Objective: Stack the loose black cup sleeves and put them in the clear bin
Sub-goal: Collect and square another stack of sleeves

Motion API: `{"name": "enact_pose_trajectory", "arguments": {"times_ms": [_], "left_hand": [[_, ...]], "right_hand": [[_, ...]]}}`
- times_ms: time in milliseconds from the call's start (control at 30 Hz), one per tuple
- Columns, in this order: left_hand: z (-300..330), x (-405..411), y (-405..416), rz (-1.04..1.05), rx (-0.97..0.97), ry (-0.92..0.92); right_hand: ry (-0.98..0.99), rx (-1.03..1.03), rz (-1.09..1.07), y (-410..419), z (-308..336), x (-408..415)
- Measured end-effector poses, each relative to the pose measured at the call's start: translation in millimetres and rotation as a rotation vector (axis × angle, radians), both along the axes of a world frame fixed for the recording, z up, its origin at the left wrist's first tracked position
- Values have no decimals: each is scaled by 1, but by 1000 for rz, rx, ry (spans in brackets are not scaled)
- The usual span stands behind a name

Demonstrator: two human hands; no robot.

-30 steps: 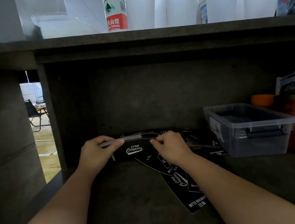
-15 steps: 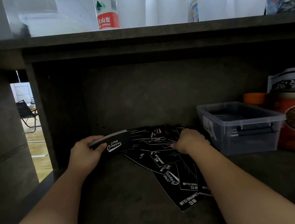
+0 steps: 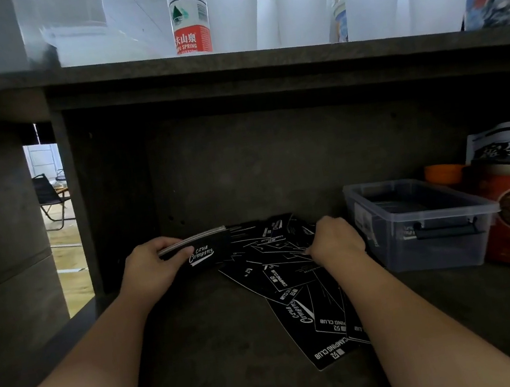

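At frame centre-left, the left hand (image 3: 152, 266) grips a sleeve stack (image 3: 204, 249), long axis sideways, printed "Club Camping". The right hand (image 3: 335, 241) curls on loose sleeves (image 3: 289, 280); grip unclear.

right hand (image 3: 335, 241) fingertips hidden among loose sleeves (image 3: 291, 273), cups (image 3: 295, 0) cropped above

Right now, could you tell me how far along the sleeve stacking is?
Partly done. The left hand grips a small stack of sleeves already gathered. The right hand rests curled on the loose sleeves still scattered across the shelf, so most remain to collect. The clear bin seems to hold a few dark sleeves, though that is hard to confirm.
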State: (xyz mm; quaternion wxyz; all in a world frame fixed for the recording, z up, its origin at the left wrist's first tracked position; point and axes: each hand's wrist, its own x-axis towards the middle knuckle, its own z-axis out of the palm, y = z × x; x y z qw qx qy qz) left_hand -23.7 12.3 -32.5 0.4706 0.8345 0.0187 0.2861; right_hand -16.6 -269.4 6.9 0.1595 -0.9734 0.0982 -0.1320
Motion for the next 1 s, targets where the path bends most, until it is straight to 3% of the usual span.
{"name": "enact_pose_trajectory", "arguments": {"times_ms": [133, 233, 300, 367, 433, 467, 567, 667, 833, 900, 1000], "left_hand": [[1, 0, 0, 19, -34, -36], [1, 1, -1, 15, -104, -60], [2, 0, -5, -42, -144, -46], [2, -1, -8, -103, -117, -13], [1, 0, -8, -150, -107, 10], [1, 0, -7, -165, -127, 15], [1, 0, -5, -180, -184, 23], [3, -4, -6, -222, -213, 28], [2, -3, -8, -205, -7, 33], [2, -2, -7, -190, 9, 35], [2, -1, -5, -203, -1, 36]], "right_hand": [[-183, -49, 10, 3, 5, -4], [-742, -95, 27, 2, 8, 0], [-1031, 39, 105, 5, 9, 1], [-952, 358, 232, 15, 10, 0], [-730, 692, 357, 25, 7, 1], [-630, 754, 395, 28, 5, 2], [-406, 633, 474, 33, -5, 5], [-352, 491, 457, 36, -12, 6], [-193, 323, 526, 47, -21, 4], [-179, 318, 548, 48, -20, 4], [-268, 331, 378, 36, -9, 8]]}}
